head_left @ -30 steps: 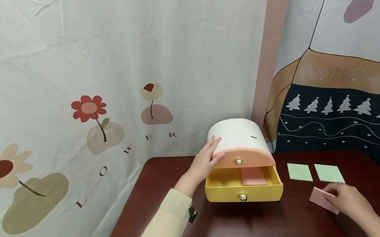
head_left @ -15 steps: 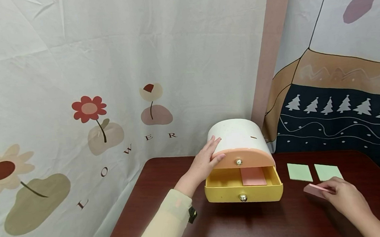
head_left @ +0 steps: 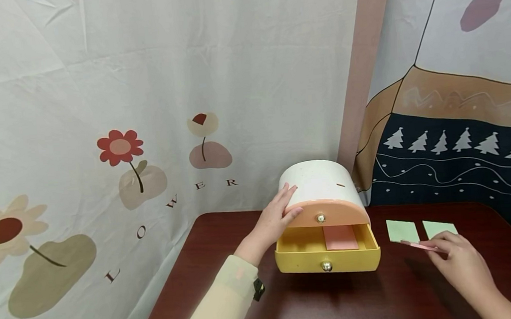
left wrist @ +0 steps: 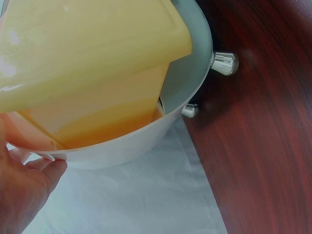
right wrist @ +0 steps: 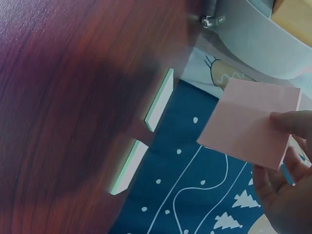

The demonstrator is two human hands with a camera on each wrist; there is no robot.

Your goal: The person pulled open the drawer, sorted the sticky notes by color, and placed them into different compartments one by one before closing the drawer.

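A small drawer cabinet (head_left: 317, 174) has a white rounded shell and a shut orange top drawer (head_left: 301, 219). Its yellow lower drawer (head_left: 300, 264) is pulled out, and a pink sticky-note pad (head_left: 340, 238) lies inside. My left hand (head_left: 267, 224) rests on the cabinet's left side, fingers on the shell and thumb at the front edge. Off to the right, my right hand (head_left: 459, 263) pinches another pink sticky-note pad (right wrist: 248, 122) between thumb and fingers, held above the table. In the head view this pad appears nearly edge-on.
Two light green sticky-note pads (head_left: 402, 231) lie side by side on the dark red table (head_left: 312, 305), right of the cabinet. Behind the table hang a white flower-print cloth (head_left: 253, 79) and a navy cloth with trees (head_left: 454, 164).
My right hand has moved up and slightly left with the pink pad, which has tipped from a steep slant to nearly flat. My left hand and the yellow drawer stay put.
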